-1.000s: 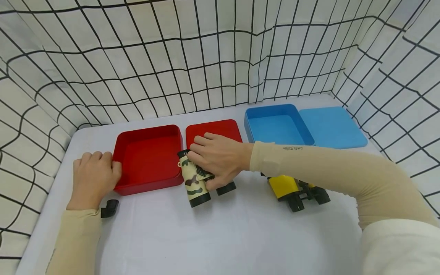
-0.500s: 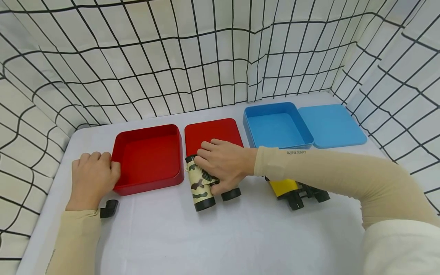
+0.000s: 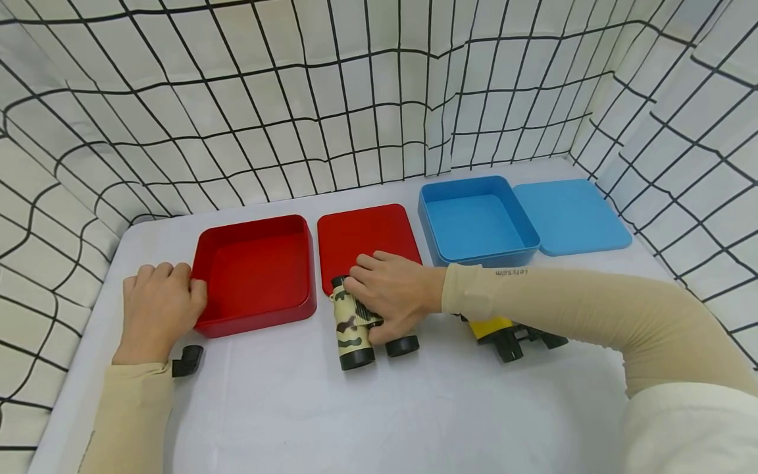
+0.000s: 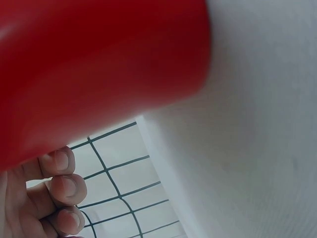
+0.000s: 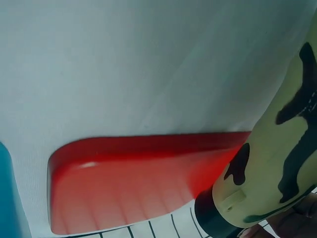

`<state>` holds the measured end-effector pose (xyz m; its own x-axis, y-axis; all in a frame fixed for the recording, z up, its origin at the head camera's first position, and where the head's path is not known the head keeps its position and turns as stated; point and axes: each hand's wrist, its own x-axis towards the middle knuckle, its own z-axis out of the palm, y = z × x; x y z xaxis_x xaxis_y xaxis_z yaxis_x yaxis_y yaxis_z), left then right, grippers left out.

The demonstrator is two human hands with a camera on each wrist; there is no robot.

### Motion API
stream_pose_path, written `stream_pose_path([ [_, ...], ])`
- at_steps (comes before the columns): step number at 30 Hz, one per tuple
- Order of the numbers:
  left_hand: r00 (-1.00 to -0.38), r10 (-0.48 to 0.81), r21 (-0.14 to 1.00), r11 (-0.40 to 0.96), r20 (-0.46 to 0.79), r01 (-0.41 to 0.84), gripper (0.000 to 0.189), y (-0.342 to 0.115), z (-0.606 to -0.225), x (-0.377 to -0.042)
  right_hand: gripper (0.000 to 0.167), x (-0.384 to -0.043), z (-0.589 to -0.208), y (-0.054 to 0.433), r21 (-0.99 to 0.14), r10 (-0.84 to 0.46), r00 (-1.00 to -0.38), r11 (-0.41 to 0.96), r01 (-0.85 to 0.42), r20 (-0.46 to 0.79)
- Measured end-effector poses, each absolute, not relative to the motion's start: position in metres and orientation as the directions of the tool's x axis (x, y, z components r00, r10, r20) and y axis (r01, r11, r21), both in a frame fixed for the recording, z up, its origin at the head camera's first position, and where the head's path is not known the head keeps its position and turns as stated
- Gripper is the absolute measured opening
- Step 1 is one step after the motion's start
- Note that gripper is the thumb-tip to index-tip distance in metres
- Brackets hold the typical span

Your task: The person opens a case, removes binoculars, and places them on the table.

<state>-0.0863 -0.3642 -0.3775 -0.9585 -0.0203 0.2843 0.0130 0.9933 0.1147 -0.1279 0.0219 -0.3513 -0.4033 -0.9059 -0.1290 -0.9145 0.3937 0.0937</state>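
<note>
My right hand [image 3: 393, 289] grips a pair of camouflage binoculars [image 3: 348, 322] from above, its thumb along the near side. They overlap the front edge of the flat red lid [image 3: 364, 230], their wide black ends pointing toward me. In the right wrist view, one camouflage barrel [image 5: 265, 183] fills the right side, with the red lid [image 5: 124, 181] beyond. My left hand [image 3: 162, 299] holds the left side of the open red box [image 3: 260, 322], its thumb at the rim. In the left wrist view, curled fingertips [image 4: 67, 186] show beside the box's wall [image 4: 109, 64].
An open blue box [image 3: 503, 255] stands at the back right, beside its flat blue lid [image 3: 571, 217]. Yellow-and-black binoculars [image 3: 494, 328] lie partly hidden under my right forearm. A black wire grid [image 3: 367, 105] backed by white cloth encloses the white table [image 3: 367, 421].
My right hand has drawn the camouflage binoculars to the right and toward me, away from the red box's corner. The left hand has stayed at the box's left side.
</note>
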Motion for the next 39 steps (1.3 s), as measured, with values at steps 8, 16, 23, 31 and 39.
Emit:
stream_pose_path([
  [8,-0.960,-0.023,0.111,0.994,0.279,0.008,0.024,-0.366,-0.378,-0.086,0.056,-0.120,-0.358,0.024,0.091,-0.908,-0.398,0.388,-0.917,-0.129],
  [16,-0.964,-0.028,0.109,0.994,0.266,0.002,0.024,-0.366,-0.378,-0.086,0.056,-0.112,-0.364,0.026,0.088,-0.908,-0.393,0.383,-0.919,-0.148],
  [23,-0.960,-0.038,0.111,0.994,0.276,-0.007,0.024,-0.366,-0.379,-0.084,0.056,-0.108,-0.367,0.025,0.077,-0.906,-0.396,0.388,-0.918,-0.151],
  [31,-0.960,-0.037,0.114,0.993,0.278,-0.006,0.024,-0.366,-0.377,-0.086,0.056,-0.104,-0.368,0.024,0.059,-0.909,-0.386,0.382,-0.922,-0.157],
  [39,-0.963,-0.034,0.120,0.993,0.267,-0.002,0.024,-0.364,-0.377,-0.086,0.057,-0.101,-0.371,0.023,0.004,-0.906,-0.386,0.392,-0.920,-0.174],
])
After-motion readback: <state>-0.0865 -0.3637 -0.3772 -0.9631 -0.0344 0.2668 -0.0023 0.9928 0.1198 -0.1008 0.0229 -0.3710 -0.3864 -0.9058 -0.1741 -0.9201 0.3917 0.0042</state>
